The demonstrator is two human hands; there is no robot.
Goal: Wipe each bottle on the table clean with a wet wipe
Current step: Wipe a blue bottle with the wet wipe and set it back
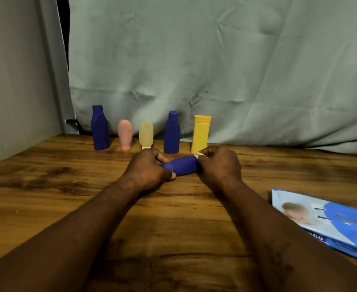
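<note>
The left hand point(150, 167) grips the lying blue bottle point(183, 165), the right hand point(219, 163) pinches a wet wipe point(199, 155) on it, and the five standing bottles point(146, 133) at 12 o'clock likely still wait.

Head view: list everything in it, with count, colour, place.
standing blue bottles: 2, dark blue, back row, first and fourth from left
pink tube: 1, pink, second
pale tube: 1, pale yellow, third
yellow tube: 1, yellow, fifth
lying blue bottle: 1, dark blue, between the hands
wet wipe: 1, white, at its right end
wipes pack: 1, blue, table's right
table: 1, brown wood, foreground
cloth: 1, grey-green, behind the row
left hand: 1, grips that bottle
right hand: 1, pinches wet wipe
</note>
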